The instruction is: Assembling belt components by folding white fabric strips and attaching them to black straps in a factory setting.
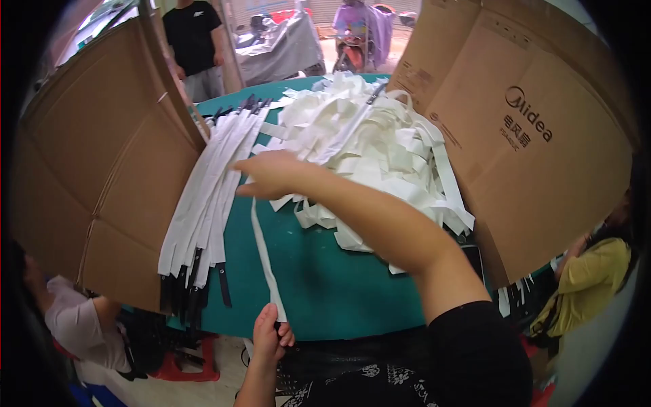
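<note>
My left hand (270, 336), at the near edge of the green table (305, 285), is closed around the near end of a narrow white-wrapped strip (263, 251). A bit of black shows between its fingers. The strip runs away from me to beneath my right hand (278, 173), where its far end is hidden. My right arm reaches across the table, with thumb and forefinger apart and pointing left, slightly blurred. Beside those fingertips lies a stack of black straps in white sleeves (210, 197), their dark ends sticking out.
A big heap of loose white strips (366, 149) covers the table's far middle, with one black-ended strap (359, 119) on top. Open cardboard boxes flank me, left (108, 169) and right (542, 183). People sit at both sides; a person in black (193, 41) stands beyond the table.
</note>
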A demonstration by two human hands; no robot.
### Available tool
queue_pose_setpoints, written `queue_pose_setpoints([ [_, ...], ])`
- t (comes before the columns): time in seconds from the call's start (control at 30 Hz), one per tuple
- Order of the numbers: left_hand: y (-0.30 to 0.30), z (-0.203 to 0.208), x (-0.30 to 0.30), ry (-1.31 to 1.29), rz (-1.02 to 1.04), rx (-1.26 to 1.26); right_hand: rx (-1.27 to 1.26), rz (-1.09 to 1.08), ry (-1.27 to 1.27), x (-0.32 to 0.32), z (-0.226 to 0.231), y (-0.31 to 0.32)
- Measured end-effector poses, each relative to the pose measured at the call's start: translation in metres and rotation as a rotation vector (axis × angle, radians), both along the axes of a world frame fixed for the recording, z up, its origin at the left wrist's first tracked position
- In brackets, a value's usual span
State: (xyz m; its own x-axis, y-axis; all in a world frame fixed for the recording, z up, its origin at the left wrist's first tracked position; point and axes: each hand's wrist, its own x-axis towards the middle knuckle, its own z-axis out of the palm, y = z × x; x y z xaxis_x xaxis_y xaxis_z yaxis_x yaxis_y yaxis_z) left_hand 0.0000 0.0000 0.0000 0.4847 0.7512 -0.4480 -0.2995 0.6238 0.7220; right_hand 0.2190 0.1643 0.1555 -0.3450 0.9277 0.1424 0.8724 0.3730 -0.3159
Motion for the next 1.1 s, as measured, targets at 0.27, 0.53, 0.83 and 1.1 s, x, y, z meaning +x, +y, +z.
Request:
queue_pose_setpoints([
  [0.27, 0.005, -0.006, 0.001, -0.039, -0.031, 0.187, -0.615, -0.625, -0.006, 0.221, -0.083, -0.042],
  [0.53, -0.014, 0.011, -0.088, 0.298, -0.219, 0.285, -0.519, -0.614, 1.934, 0.090, -0.122, 0.044],
  [0.83, 0.047, 0.031, -0.108, 0.882, 0.232, 0.733, 0.208, -0.537, 1.519, 0.221, -0.049, 0.256],
  [1.1, 0.211, 0.011, -0.154, 0.884, 0.412, 0.726, -0.194, -0.437, 0.795, 0.079, -0.005, 0.210],
])
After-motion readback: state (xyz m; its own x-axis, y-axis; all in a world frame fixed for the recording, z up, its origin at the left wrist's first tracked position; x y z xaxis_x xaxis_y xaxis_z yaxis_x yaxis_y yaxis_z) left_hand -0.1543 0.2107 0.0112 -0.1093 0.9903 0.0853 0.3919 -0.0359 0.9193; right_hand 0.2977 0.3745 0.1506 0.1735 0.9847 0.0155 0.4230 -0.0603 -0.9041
